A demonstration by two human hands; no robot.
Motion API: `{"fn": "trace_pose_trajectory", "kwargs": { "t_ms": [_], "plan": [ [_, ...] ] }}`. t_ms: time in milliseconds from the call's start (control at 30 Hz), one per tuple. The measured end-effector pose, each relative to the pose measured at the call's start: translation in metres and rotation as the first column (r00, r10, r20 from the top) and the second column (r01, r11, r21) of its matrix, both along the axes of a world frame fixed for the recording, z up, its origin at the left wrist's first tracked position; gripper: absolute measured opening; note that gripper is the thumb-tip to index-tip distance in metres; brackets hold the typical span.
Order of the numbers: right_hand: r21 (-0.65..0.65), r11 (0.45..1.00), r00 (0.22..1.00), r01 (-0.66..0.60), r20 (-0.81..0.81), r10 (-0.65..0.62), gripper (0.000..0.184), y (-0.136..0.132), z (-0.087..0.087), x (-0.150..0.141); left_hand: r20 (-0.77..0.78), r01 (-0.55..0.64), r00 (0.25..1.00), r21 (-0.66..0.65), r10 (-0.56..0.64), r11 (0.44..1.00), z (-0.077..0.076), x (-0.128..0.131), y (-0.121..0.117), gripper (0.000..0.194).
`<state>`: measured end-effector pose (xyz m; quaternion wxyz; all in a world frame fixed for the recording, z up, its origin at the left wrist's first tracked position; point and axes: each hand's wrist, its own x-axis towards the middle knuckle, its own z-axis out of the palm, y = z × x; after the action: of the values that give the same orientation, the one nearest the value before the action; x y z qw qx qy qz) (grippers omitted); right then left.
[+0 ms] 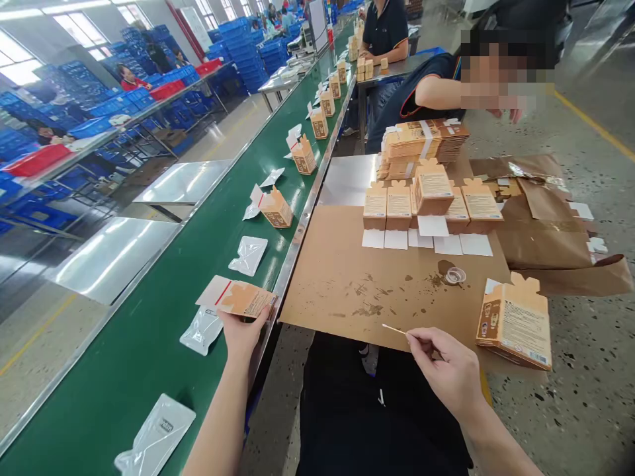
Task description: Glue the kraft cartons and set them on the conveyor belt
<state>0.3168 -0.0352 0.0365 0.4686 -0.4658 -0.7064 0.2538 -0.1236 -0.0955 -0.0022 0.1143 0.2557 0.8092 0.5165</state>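
right hand (449, 373) fingers pinch thin stick (394, 328) over near edge of cardboard sheet (377, 277) | left hand (242, 334) fingers grip small carton (237, 297) left of sheet, on green belt (149, 344) | risk: belt-edge carton may slip | carton row (426, 208) at sheet's far edge

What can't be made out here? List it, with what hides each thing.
Head view:
- Print on the carton under the left hand: too small.
- Contents of the clear pouches on the belt: glare and size.
- Tip of the stick in the right hand: too thin.
- The small ring on the cardboard: too small.
- Pouch at the bottom: cut by the edge.
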Motion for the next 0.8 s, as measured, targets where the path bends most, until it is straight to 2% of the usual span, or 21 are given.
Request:
{"fn": "trace_pose_trajectory", "kwargs": {
  "t_ms": [133, 233, 333, 400, 467, 533, 600, 700, 767, 800],
  "plan": [
    [-0.001, 0.999, 0.999, -0.034, 0.003, 0.034, 0.021, 0.005, 0.007, -0.006, -0.088, -0.046, 0.995, -0.091, 0.038, 0.995, -0.003, 0.000, 0.003, 0.099],
    [0.026, 0.999, 0.999, -0.038, 0.004, 0.038, 0.020, 0.008, 0.009, -0.006, -0.148, -0.065, 0.988, -0.131, 0.046, 0.989, 0.001, -0.004, 0.009, 0.091],
    [0.055, 0.998, 1.000, -0.026, 0.013, 0.025, 0.020, 0.010, 0.011, -0.003, -0.145, -0.052, 0.989, -0.146, 0.031, 0.988, 0.007, -0.005, 0.019, 0.087],
    [0.072, 0.997, 1.000, -0.010, 0.013, 0.009, 0.020, 0.011, 0.014, 0.003, -0.141, -0.058, 0.989, -0.108, 0.042, 0.993, 0.010, -0.007, 0.026, 0.093],
    [0.091, 0.996, 1.000, 0.018, 0.011, -0.019, 0.020, 0.011, 0.018, 0.011, -0.142, -0.074, 0.987, -0.026, 0.069, 0.997, 0.010, -0.008, 0.029, 0.112],
    [0.104, 0.993, 0.998, 0.055, 0.015, -0.056, 0.019, 0.008, 0.022, 0.021, -0.162, -0.100, 0.981, 0.069, 0.110, 0.993, 0.008, -0.007, 0.024, 0.132],
    [0.111, 0.989, 0.995, 0.099, 0.021, -0.101, 0.019, 0.003, 0.027, 0.032, -0.222, -0.122, 0.962, 0.176, 0.161, 0.977, 0.002, -0.002, 0.014, 0.135],
    [0.100, 0.980, 0.984, 0.175, 0.025, -0.178, 0.019, -0.006, 0.032, 0.043, -0.343, -0.061, 0.920, 0.353, 0.190, 0.933, -0.005, 0.018, 0.009, 0.108],
    [0.076, 0.975, 0.978, 0.209, 0.012, -0.211, 0.019, -0.010, 0.034, 0.045, -0.361, 0.059, 0.927, 0.406, 0.100, 0.912, -0.004, 0.038, 0.030, 0.084],
    [0.064, 0.974, 0.976, 0.215, -0.001, -0.216, 0.019, -0.011, 0.035, 0.044, -0.339, 0.132, 0.941, 0.408, 0.016, 0.904, 0.000, 0.050, 0.049, 0.073]
  ]
}}
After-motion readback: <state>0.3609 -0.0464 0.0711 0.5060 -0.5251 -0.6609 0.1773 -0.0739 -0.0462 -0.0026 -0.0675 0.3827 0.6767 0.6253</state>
